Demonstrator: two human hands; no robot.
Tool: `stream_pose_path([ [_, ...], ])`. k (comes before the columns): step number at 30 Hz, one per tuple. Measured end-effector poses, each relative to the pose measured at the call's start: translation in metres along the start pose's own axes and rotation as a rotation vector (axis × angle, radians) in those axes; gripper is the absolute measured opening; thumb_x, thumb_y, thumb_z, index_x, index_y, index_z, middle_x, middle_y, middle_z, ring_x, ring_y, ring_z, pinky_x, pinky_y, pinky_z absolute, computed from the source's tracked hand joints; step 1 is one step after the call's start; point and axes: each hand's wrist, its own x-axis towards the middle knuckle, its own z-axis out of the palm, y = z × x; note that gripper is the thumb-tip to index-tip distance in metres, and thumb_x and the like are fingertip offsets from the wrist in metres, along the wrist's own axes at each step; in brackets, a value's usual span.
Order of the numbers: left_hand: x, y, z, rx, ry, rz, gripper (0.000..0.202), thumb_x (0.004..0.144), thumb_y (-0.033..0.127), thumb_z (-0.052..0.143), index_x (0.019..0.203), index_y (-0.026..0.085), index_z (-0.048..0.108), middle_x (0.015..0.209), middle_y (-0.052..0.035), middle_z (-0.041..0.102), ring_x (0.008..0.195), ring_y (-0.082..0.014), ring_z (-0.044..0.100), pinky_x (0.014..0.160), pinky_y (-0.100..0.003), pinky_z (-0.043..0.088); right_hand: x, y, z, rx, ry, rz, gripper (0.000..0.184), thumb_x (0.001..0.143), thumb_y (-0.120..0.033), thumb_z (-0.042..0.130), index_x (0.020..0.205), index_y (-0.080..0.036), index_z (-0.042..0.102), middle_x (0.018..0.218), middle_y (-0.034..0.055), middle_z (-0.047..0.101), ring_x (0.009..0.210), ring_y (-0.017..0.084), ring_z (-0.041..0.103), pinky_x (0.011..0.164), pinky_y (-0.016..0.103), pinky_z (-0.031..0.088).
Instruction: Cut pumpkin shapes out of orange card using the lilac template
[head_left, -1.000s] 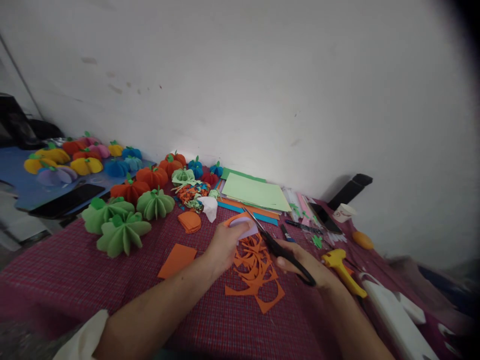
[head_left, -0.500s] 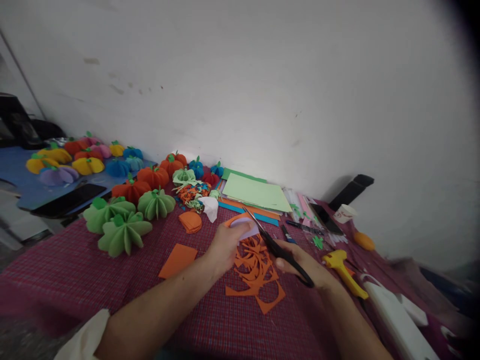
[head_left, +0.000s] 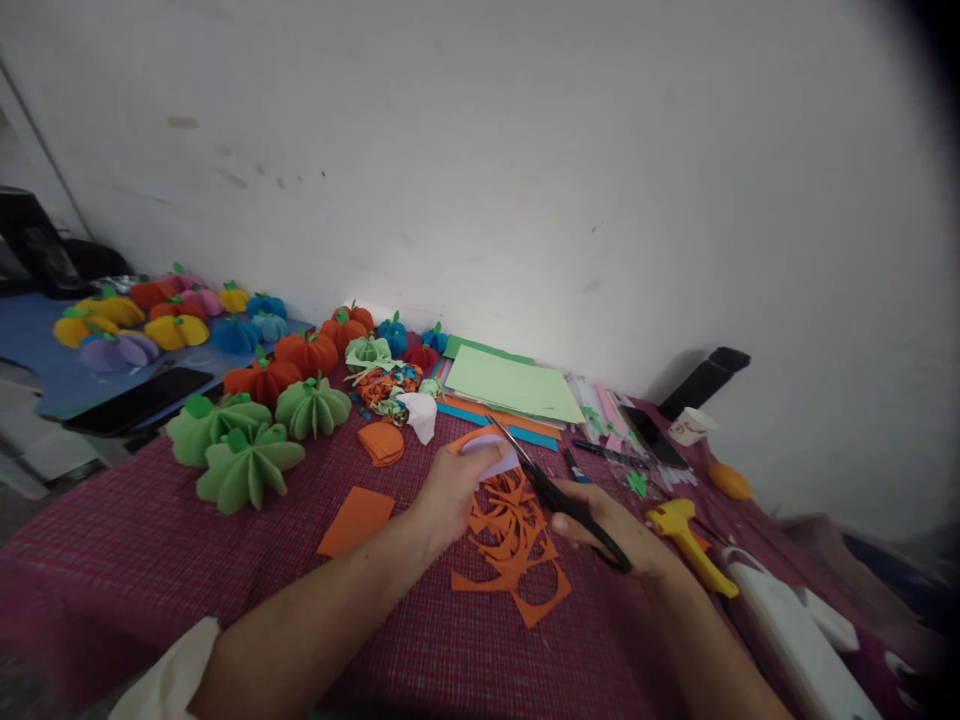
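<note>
My left hand (head_left: 452, 492) pinches a piece of orange paper (head_left: 466, 440) with a pale lilac paper shape (head_left: 491, 457) lying against it. Black-handled scissors (head_left: 556, 500) are in my right hand (head_left: 600, 520), their blades pointing up and left at the edge of the held papers. Under and in front of the hands lies a heap of orange paper offcuts (head_left: 517, 545), some with round cut-outs. Left of my left hand are a stack of rounded orange paper pieces (head_left: 381, 442) and an orange paper rectangle (head_left: 356, 520).
Paper pumpkins (head_left: 251, 465) in several colours fill the left side. Paper sheets (head_left: 517, 385) are stacked at the back, beside shredded scraps (head_left: 386, 385). On the right are a yellow glue gun (head_left: 690, 545), a paper cup (head_left: 691, 427) and a white box-like object (head_left: 802, 640).
Almost nothing differs. The scissors and my right hand have shifted very slightly, while my left hand keeps its hold on the papers.
</note>
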Motion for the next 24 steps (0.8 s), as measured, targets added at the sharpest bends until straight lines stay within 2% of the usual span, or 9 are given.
stream_pose_path([
  [5,0.0,-0.002,-0.001,0.02,-0.026,0.01,0.01,0.06,0.018,0.064,0.066,0.013,0.061,0.061,-0.002,0.062,0.057,-0.0143,0.056,0.059,-0.027,0.043,-0.001,-0.002,-0.006,-0.021,-0.02,0.013,0.035,0.079,-0.041,0.055,0.099,-0.013,0.06,0.062,-0.0033,0.043,0.054,0.008,0.037,0.049,0.018,0.032],
  [10,0.003,-0.005,-0.004,0.041,-0.051,0.024,0.009,0.06,0.017,0.063,0.068,0.012,0.062,0.064,-0.0024,0.062,0.06,-0.0145,0.057,0.062,-0.027,0.044,-0.003,0.0,-0.012,-0.045,-0.055,0.038,0.042,0.077,-0.047,0.055,0.098,-0.012,0.06,0.063,-0.0022,0.047,0.053,0.009,0.038,0.048,0.019,0.033],
  [13,0.004,-0.007,-0.006,0.053,-0.058,0.014,0.01,0.061,0.018,0.064,0.069,0.013,0.063,0.065,-0.0023,0.063,0.06,-0.0143,0.057,0.062,-0.026,0.043,-0.005,0.001,-0.016,-0.07,-0.062,0.043,0.04,0.078,-0.045,0.055,0.098,-0.011,0.061,0.069,-0.0002,0.052,0.058,0.01,0.043,0.054,0.02,0.037],
  [19,0.003,-0.008,-0.007,0.106,-0.077,-0.031,0.015,0.059,0.021,0.066,0.072,0.013,0.065,0.067,-0.0035,0.064,0.06,-0.015,0.058,0.062,-0.027,0.043,-0.009,-0.002,-0.022,-0.09,-0.099,0.061,0.044,0.078,-0.041,0.056,0.115,-0.016,0.056,0.086,0.0029,0.06,0.077,0.018,0.053,0.068,0.028,0.044],
  [21,0.003,-0.008,-0.006,0.129,-0.056,-0.043,0.016,0.057,0.022,0.068,0.071,0.013,0.065,0.067,-0.0039,0.065,0.061,-0.0155,0.058,0.063,-0.028,0.043,-0.01,-0.004,-0.024,-0.089,-0.112,0.054,0.045,0.078,-0.041,0.056,0.116,-0.016,0.056,0.091,0.0037,0.061,0.086,0.021,0.054,0.075,0.03,0.044],
  [24,0.003,-0.008,-0.005,0.146,-0.055,-0.058,0.016,0.056,0.023,0.069,0.07,0.014,0.065,0.066,-0.0037,0.065,0.061,-0.0159,0.059,0.063,-0.028,0.043,-0.012,-0.007,-0.028,-0.112,-0.134,0.056,0.045,0.077,-0.04,0.057,0.115,-0.017,0.057,0.096,0.0036,0.062,0.088,0.022,0.055,0.076,0.03,0.044],
])
